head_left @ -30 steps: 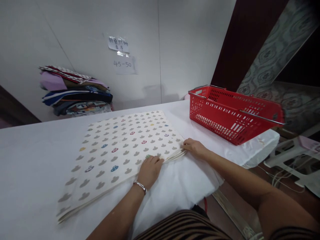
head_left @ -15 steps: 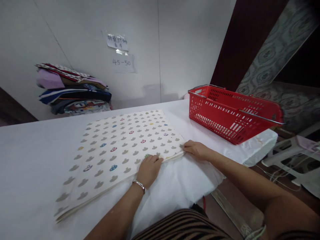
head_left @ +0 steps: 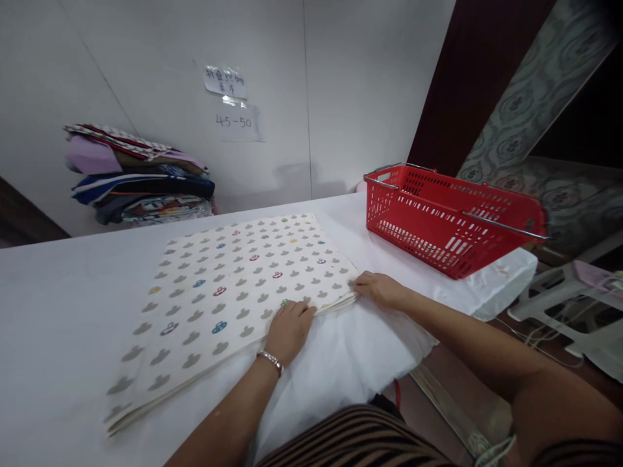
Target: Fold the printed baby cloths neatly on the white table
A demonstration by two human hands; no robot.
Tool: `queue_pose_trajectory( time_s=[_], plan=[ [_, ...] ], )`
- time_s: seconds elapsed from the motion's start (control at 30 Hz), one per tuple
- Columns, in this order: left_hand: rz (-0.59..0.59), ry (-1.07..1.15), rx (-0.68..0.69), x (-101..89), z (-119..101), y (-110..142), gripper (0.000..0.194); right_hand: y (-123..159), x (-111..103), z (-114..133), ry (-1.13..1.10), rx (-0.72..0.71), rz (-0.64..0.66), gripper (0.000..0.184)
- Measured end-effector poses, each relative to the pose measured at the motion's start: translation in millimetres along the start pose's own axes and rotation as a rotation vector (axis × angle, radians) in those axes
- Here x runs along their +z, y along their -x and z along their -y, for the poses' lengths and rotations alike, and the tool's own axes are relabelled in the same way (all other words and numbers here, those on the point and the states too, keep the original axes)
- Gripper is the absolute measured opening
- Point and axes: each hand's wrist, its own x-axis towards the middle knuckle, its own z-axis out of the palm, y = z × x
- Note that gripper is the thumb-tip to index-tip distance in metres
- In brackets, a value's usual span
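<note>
A folded cream cloth [head_left: 228, 292] printed with small grey and coloured shapes lies flat on the white-covered table [head_left: 58, 311]. My left hand [head_left: 287, 331], with a silver bracelet at the wrist, rests on the cloth's near edge, fingers curled over the layered fold. My right hand [head_left: 377, 288] pinches the cloth's near right corner. Both hands touch the same near edge, about a hand's width apart.
A red plastic basket [head_left: 452, 220] with metal handles stands at the table's right end. A stack of folded fabrics [head_left: 139, 175] sits at the back left against the white wall, below two paper notes [head_left: 228, 104]. White stools [head_left: 569, 305] stand on the floor at right.
Both hands have stayed on the cloth's near edge. The right hand shifted slightly along the corner. The view drifted a little.
</note>
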Motion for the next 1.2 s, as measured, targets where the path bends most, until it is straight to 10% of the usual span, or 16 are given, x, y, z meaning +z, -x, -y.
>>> queue_pose_trajectory(
  time_s=[0.2, 1.2],
  plan=[
    [-0.017, 0.001, 0.001, 2.2, 1, 1, 0.025, -1, 3, -1, -0.006, 0.128, -0.149, 0.033],
    [-0.016, 0.009, -0.02, 3.8, 2, -1, 0.023, 9, 16, 2, 0.007, 0.115, -0.087, 0.027]
  ],
)
